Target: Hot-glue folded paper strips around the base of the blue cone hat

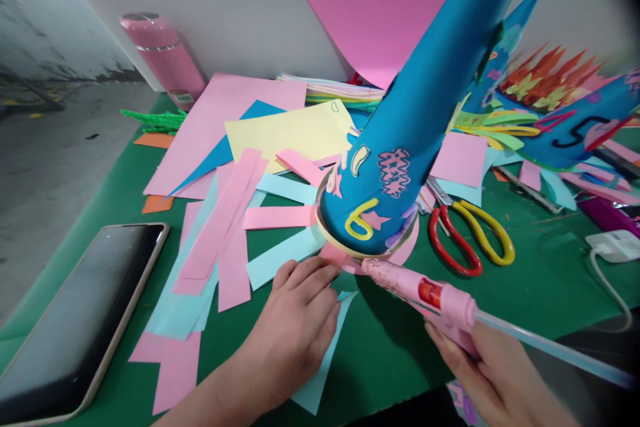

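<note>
A tall blue paper cone [400,147], decorated with a yellow 6, stands tilted within a cream ring [345,250]. Pink and light-blue paper strips [277,217] fan out from the ring's edge. My left hand [303,320] is closed at the near side of the ring, its fingertips on a pink paper strip [333,254]; the thumb is mostly hidden. In my right hand [495,373] is a pink hot glue gun [425,297], a clear glue stick [545,340] extending from its back. The gun's nozzle points at the strip by the ring's lower edge.
Scissors [470,233] with red and yellow handles lie right of the cone. Loose strips [220,227] and a phone [85,320] are at left. A pink bottle [163,57] stands behind. Another decorated blue cone [575,123] and a white plug with cable [615,245] are at right.
</note>
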`<state>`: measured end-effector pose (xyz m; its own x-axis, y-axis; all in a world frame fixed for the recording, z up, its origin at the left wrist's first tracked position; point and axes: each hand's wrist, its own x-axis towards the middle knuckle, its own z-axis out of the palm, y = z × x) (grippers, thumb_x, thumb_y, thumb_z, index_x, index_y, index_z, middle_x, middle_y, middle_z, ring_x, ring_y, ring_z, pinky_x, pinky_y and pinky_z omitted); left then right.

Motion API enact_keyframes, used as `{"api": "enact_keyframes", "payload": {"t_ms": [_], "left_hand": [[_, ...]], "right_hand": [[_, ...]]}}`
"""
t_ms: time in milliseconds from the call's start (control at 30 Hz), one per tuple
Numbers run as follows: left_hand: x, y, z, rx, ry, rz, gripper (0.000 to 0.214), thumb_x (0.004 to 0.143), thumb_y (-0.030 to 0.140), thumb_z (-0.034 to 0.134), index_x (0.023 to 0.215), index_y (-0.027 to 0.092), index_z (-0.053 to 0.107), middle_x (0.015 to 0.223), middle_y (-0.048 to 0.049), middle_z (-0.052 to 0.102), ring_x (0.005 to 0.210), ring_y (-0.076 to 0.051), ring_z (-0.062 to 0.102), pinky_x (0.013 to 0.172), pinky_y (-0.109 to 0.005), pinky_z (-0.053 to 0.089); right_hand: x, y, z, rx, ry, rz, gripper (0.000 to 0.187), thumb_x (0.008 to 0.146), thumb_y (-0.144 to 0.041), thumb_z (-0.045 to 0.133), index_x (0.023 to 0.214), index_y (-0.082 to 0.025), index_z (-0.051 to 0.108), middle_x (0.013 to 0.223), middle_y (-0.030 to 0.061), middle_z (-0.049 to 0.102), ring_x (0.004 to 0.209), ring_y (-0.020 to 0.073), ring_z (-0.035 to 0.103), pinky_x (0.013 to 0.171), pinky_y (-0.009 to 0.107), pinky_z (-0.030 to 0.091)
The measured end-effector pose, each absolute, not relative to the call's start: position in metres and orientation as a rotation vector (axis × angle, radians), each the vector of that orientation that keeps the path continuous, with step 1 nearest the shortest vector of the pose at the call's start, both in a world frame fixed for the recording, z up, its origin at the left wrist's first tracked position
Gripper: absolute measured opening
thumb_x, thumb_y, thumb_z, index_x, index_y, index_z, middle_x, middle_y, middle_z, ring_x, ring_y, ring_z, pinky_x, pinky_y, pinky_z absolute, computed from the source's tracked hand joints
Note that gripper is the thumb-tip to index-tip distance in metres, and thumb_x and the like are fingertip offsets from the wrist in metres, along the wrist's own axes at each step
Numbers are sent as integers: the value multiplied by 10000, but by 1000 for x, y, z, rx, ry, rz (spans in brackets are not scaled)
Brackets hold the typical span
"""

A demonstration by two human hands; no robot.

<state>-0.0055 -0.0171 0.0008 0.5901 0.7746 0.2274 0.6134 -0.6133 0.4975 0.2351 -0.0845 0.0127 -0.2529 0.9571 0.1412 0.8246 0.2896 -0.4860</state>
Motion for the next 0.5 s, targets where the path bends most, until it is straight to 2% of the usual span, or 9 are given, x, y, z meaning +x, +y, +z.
{"api": "enact_keyframes", "payload": {"t_ms": [167,333,500], "left_hand": [[-5,-17,0,2458,1105,626,191,847,168,387,820,192,574,1081,-36,617,1076,-232,475,906,-418,274],[-4,-17,0,2469,1130,648,190,839,165,397,830,199,584,1077,-28,621,1069,-232,483,905,-417,285],[-4,-17,2,2466,1135,617,198,836,162,395,812,198,589,1072,-31,624,1064,-232,488,903,-421,299]], "right_hand": [[243,-88,11,-1628,-2178,458,296,818,-215,432,1113,-235,406,808,25,625,650,140,630,557,183,502],[249,-92,10,-1661,-2172,409,226,809,-256,466,1033,-222,462,812,45,634,703,172,639,615,220,518],[249,-94,11,-1692,-2111,327,198,807,-274,481,995,-218,512,794,49,663,667,182,649,560,227,527]]}}
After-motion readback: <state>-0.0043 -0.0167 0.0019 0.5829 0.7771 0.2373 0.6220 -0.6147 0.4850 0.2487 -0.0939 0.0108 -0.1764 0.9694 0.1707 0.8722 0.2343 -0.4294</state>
